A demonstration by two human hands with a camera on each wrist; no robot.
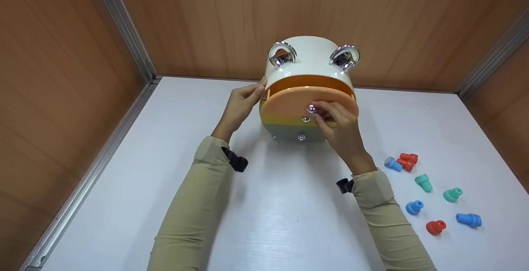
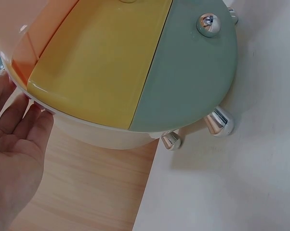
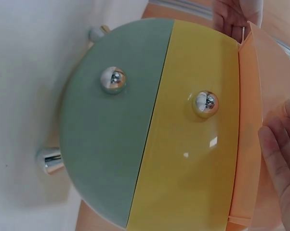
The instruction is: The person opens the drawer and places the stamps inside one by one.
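Left hand (image 1: 241, 105) lies open against the box (image 1: 308, 62), steadying it, while right hand (image 1: 335, 123) pinches the knob (image 1: 311, 108) of the part-drawn peach drawer (image 1: 289, 101).

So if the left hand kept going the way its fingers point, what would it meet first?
The left hand already has its fingertips at the white drawer box, on its left side wall; pushing on, it probably just presses that wall.

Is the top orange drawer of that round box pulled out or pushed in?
Pulled out: the orange drawer juts past the yellow drawer below.
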